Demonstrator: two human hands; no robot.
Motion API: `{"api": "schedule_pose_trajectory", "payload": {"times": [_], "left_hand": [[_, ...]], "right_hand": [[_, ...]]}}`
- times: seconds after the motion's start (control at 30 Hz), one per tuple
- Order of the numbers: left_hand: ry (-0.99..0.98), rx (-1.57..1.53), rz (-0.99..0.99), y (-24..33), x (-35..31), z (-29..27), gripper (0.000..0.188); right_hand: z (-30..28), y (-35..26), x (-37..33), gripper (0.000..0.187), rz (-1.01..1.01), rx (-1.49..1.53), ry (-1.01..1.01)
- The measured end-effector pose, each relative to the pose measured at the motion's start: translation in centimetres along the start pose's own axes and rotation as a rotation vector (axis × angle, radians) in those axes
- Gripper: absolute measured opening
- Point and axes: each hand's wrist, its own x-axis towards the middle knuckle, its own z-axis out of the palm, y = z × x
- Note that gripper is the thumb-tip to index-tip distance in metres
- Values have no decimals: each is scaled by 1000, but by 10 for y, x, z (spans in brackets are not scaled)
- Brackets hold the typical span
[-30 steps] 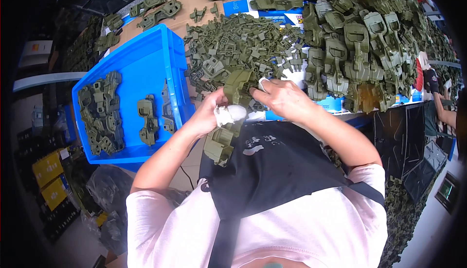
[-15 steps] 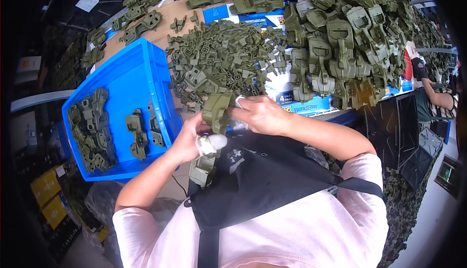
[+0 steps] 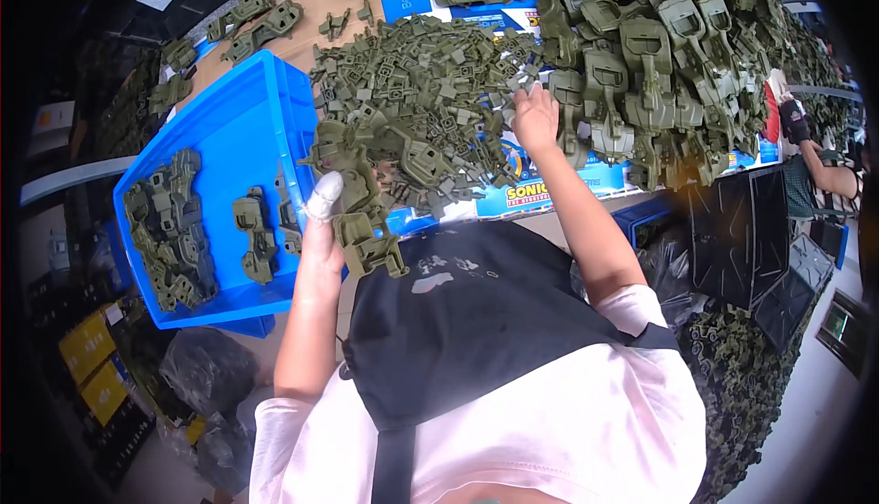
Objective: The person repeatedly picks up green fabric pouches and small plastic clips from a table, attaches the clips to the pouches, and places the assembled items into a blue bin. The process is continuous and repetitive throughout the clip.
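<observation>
My left hand (image 3: 320, 229), its thumb in a white cover, grips a long olive-green plastic part (image 3: 364, 246). The part is held upright at the table's near edge, beside the blue bin. My right hand (image 3: 537, 121) is stretched forward to the right edge of a heap of small olive-green plastic pieces (image 3: 412, 83). Its fingers are extended and slightly apart at the pieces; the fingertips are partly hidden, and no piece shows clearly in them. A larger green part (image 3: 423, 163) lies on the near side of the heap, close to the held one.
The blue bin (image 3: 247, 129) at left holds several long green parts (image 3: 174, 229). Larger green parts (image 3: 645, 65) are stacked at right on printed cardboard (image 3: 526, 195). Black crates (image 3: 737, 238) stand below the table. A co-worker's gloved hand (image 3: 795, 124) shows at far right.
My right hand has left the held part and moved forward and right to the small pieces. My left hand has shifted left and slightly forward, still holding the long green part.
</observation>
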Motion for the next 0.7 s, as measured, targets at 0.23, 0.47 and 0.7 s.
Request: {"api": "schedule_pose_trajectory", "payload": {"times": [0.23, 0.47, 0.7], "left_hand": [[-63, -52, -121, -13, -4, 10, 52], [-99, -73, -306, -26, -2, 28, 41], [-70, 16, -298, -30, -1, 35, 47]], "right_hand": [[-125, -39, -22, 14, -281, 679, -179], [-190, -89, -84, 25, -716, 746, -627], [-197, -103, -77, 35, -773, 653, -686]]}}
